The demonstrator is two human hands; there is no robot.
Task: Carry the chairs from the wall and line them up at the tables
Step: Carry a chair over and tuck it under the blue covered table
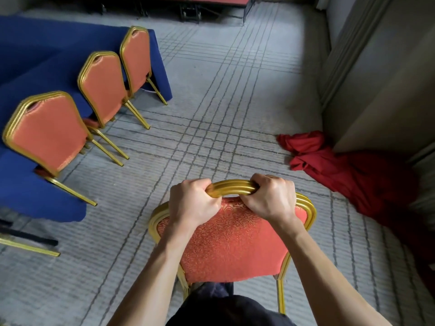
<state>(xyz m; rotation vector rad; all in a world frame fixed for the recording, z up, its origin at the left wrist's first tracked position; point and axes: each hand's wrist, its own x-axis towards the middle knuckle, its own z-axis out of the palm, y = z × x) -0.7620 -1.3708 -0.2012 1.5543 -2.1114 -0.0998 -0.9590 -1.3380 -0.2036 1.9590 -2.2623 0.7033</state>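
A gold-framed chair with a red patterned back [231, 243] is right in front of me, its backrest facing me. My left hand [191, 202] grips the top rail on the left and my right hand [270, 198] grips it on the right, fingers curled over the gold frame. Three matching chairs stand in a row at the blue-clothed table [21, 74] on the left: a near chair [49, 135], a middle chair [103, 88] and a far chair [136, 57], all with backs toward me and seats tucked under the cloth.
A crumpled red cloth [341, 170] lies on the carpet against the wall [376, 90] at the right. A gold chair leg [28, 248] shows at the left edge. A dark stage platform [188, 5] spans the far end. Grey lined carpet [223, 102] runs between.
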